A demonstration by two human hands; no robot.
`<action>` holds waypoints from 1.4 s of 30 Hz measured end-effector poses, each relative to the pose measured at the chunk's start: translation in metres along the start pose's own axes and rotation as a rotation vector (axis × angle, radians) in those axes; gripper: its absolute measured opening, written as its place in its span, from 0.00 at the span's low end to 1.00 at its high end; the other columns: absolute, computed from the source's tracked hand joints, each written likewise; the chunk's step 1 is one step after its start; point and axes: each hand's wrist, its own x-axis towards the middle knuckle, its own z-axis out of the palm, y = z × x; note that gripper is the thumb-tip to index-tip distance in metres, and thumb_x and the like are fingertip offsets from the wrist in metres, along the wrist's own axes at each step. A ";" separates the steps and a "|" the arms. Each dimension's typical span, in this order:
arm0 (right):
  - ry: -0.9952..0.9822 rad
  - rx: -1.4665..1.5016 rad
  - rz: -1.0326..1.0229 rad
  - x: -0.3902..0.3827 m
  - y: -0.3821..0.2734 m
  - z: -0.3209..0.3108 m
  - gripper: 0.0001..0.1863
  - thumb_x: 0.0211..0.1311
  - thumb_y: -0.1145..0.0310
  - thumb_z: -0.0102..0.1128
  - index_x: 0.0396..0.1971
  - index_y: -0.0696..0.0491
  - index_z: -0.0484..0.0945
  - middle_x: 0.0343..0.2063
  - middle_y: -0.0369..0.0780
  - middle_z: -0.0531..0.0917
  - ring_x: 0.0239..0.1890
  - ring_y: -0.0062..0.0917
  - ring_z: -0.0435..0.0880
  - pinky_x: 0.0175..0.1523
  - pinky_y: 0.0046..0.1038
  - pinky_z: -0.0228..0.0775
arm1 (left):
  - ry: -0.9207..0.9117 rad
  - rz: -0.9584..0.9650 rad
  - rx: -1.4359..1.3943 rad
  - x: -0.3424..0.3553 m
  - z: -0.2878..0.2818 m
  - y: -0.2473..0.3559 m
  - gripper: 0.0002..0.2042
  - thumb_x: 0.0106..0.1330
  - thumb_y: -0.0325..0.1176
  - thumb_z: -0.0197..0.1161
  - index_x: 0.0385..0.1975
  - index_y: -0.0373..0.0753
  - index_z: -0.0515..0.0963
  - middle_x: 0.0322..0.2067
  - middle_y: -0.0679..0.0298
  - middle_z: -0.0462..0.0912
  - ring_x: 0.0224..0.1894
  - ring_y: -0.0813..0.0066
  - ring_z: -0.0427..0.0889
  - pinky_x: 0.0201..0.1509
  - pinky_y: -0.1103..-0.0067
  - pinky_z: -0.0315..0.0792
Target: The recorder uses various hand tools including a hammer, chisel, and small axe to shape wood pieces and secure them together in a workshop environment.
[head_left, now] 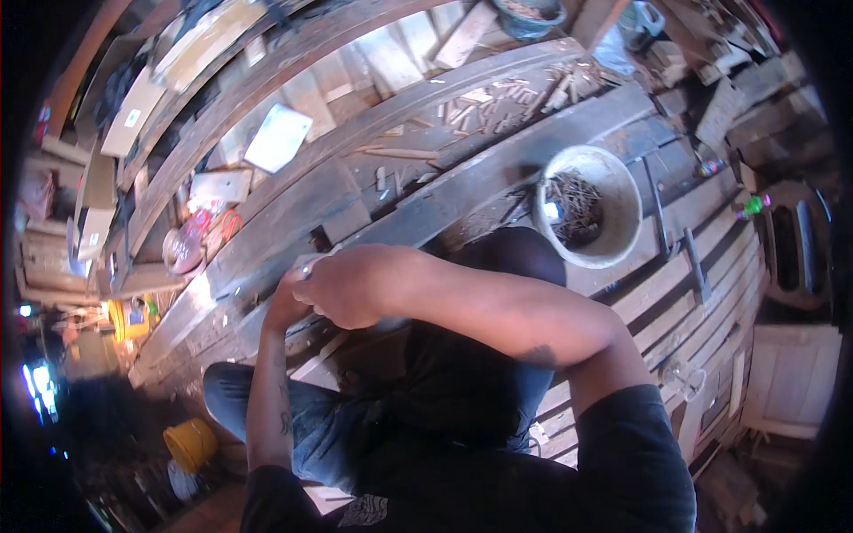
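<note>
Head view: right hand (355,286) curls beside left hand (284,302), any finger pinch unclear; likely joint handwork, next needing steadiness.

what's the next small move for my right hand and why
Probably ease the right hand back slightly from the left hand: they meet in this view, the right partly covering the left, so whatever may lie between them is hidden.

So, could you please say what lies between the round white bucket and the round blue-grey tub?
In the head view, small wood scraps and dark wooden beams lie there.
</note>
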 end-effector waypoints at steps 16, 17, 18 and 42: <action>-0.029 -0.132 0.158 0.071 0.060 -0.007 0.19 0.62 0.65 0.57 0.51 0.52 0.83 0.54 0.45 0.83 0.57 0.39 0.81 0.55 0.40 0.76 | 0.098 -0.377 -0.378 -0.002 -0.008 -0.071 0.23 0.80 0.47 0.44 0.61 0.33 0.67 0.54 0.52 0.78 0.51 0.61 0.84 0.53 0.72 0.78; -0.026 -0.134 0.159 0.075 0.063 -0.007 0.19 0.62 0.65 0.57 0.51 0.53 0.83 0.54 0.45 0.83 0.57 0.39 0.81 0.56 0.40 0.76 | 0.128 -0.396 -0.390 -0.003 -0.010 -0.070 0.23 0.80 0.47 0.44 0.61 0.33 0.67 0.54 0.52 0.78 0.51 0.61 0.84 0.53 0.72 0.78; -0.047 -0.138 0.164 0.078 0.066 -0.008 0.20 0.62 0.65 0.57 0.52 0.53 0.83 0.53 0.45 0.84 0.57 0.39 0.82 0.56 0.40 0.76 | 0.144 -0.405 -0.369 -0.005 -0.013 -0.071 0.23 0.80 0.48 0.44 0.61 0.34 0.68 0.54 0.54 0.78 0.50 0.62 0.84 0.52 0.72 0.78; 0.145 -0.090 0.233 0.074 0.062 -0.010 0.22 0.69 0.59 0.49 0.55 0.57 0.75 0.47 0.55 0.84 0.52 0.50 0.82 0.57 0.46 0.73 | 0.250 -0.645 -0.520 -0.012 -0.017 -0.062 0.28 0.77 0.55 0.49 0.59 0.34 0.74 0.33 0.56 0.84 0.29 0.70 0.84 0.36 0.74 0.81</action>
